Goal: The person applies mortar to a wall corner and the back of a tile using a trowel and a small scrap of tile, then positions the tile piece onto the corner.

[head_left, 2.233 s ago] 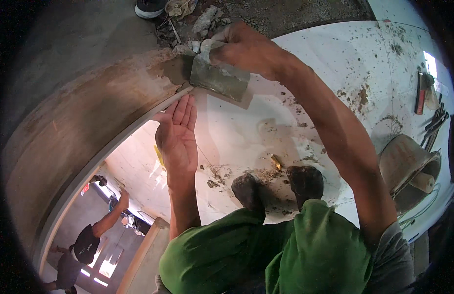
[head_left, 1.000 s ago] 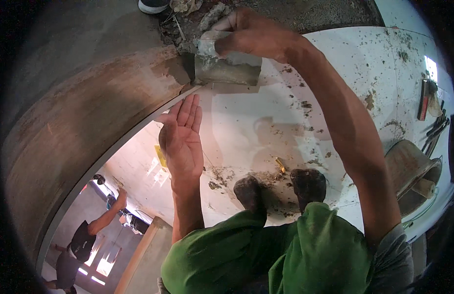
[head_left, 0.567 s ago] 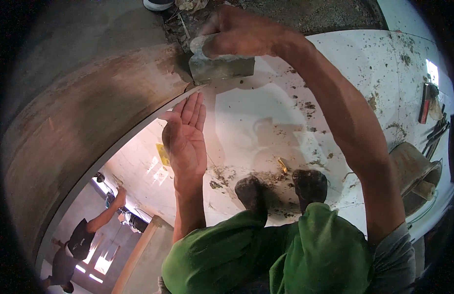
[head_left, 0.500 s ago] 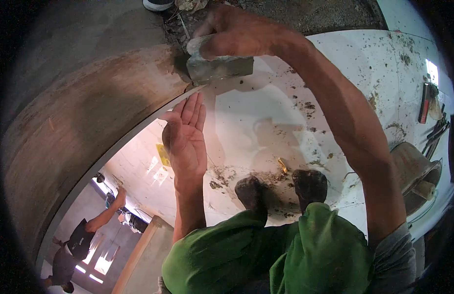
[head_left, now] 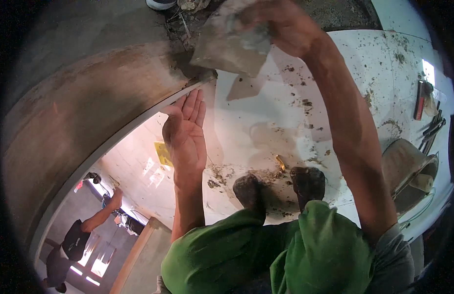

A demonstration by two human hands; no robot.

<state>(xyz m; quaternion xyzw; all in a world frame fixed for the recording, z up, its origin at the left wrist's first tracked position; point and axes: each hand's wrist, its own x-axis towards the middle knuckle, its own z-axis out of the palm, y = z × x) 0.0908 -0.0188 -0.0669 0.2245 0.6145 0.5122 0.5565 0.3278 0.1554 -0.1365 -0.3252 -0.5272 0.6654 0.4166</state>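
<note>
My right hand (head_left: 285, 27) is closed around a plastering trowel (head_left: 229, 54), a flat grey rectangular plate smeared with wet mortar. It is tilted above the end of the brown plastered wall face (head_left: 104, 88), and its corner casts a shadow on the white surface. Motion blurs the fingers and the back of the trowel. My left hand (head_left: 187, 134) lies palm up with its fingers stretched out and nothing in it. Its fingertips are at the pale edge strip (head_left: 160, 105) along the plastered face, just below the trowel.
Mortar crumbs dot the white floor (head_left: 236, 127) around my feet. A yellow piece (head_left: 281, 162) lies near my shoes. To the right are a dirty bucket (head_left: 405, 164) and a red-and-black tool (head_left: 420, 100). Another person (head_left: 77, 240) stands at lower left. A dark mortar tray (head_left: 342, 14) is at the top.
My right hand has drawn the trowel away from the corner, up and to the right, and turned its plate. My left hand has stayed almost in place.
</note>
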